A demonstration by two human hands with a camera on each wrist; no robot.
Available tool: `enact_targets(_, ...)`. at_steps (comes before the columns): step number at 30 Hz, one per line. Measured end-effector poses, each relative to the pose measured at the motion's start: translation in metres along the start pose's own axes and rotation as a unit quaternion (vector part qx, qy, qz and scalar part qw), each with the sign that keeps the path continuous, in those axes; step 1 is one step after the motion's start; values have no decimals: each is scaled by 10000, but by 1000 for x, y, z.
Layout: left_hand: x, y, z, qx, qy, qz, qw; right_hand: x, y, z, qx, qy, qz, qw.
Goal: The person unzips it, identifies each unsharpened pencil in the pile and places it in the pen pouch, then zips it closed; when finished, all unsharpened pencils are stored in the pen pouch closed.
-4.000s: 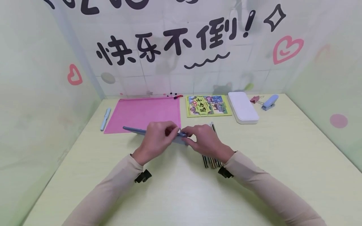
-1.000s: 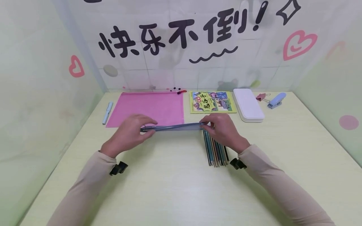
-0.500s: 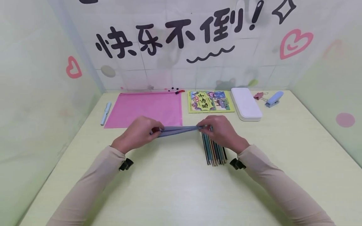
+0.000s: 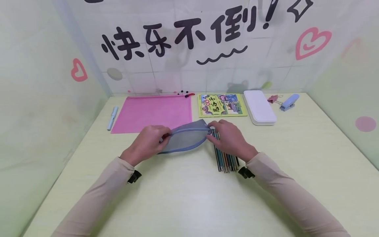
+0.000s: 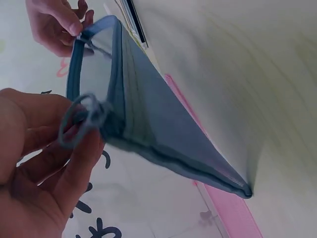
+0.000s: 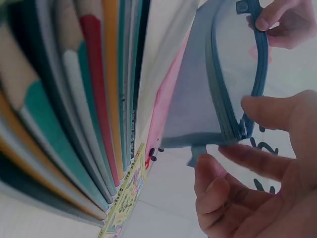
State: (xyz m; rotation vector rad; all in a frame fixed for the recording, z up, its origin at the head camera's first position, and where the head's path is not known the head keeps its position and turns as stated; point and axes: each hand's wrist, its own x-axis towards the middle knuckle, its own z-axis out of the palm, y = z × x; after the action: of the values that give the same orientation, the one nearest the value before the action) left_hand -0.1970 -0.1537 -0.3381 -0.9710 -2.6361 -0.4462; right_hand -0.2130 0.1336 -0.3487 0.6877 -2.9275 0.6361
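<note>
A blue mesh zip pouch [image 4: 185, 140] lies at the middle of the table, its mouth gaping open. My left hand [image 4: 151, 140] pinches its left end at the zip pull ring [image 5: 81, 119]. My right hand [image 4: 229, 138] pinches the right end of the blue mesh zip pouch [image 6: 218, 99]. The open blue mesh zip pouch [image 5: 148, 129] shows edge-on in the left wrist view. A row of coloured pencils [image 4: 226, 159] lies under my right hand; the coloured pencils [image 6: 74, 99] fill the left of the right wrist view.
At the back lie a pink zip folder [image 4: 152, 113], a pale blue pen [image 4: 112, 117], a picture booklet [image 4: 222, 105], a white case [image 4: 260, 107], a pink binder clip [image 4: 272, 98] and a blue stapler [image 4: 289, 101]. Walls enclose the table on three sides.
My hands have moved closer together. The pouch, stretched flat and thin between them before, now bulges open and rests on the table.
</note>
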Motion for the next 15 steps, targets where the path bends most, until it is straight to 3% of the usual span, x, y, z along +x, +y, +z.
enact_targets(4,-1,5,-1,-191,160,-90,9996,5,-5,-1,380,11,166,9991)
enact_targets(8,0,14,0,-550,23,-385,9977,10,-9,2,741,179,128,9970)
enact_targets(12,2,25,3,-1141,-203,-772,9903,18,-10,7,1174,520,122,9916)
enact_targets(15,5,32,3,-1492,-117,-841,9852,23,-12,11,1496,594,202,9867)
